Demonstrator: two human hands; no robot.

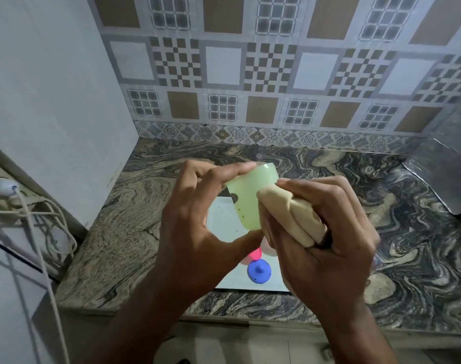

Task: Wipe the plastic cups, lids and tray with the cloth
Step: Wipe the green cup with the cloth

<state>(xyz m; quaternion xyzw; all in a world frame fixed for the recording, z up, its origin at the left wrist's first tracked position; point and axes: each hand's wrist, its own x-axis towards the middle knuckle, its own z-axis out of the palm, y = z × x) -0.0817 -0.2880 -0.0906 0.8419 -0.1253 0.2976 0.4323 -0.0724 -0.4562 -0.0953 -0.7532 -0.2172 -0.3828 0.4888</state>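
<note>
The green cup (246,198) is held in the air above the tray (224,219), tilted, with dark specks on its wall. My left hand (197,222) grips it between fingertips at one end and thumb at the other. My right hand (321,237) is closed around the bunched cloth (289,214), which touches the cup's side. A blue lid (259,271) and a pink lid (255,254) lie on the tray, which rests on the marbled surface (407,245).
</note>
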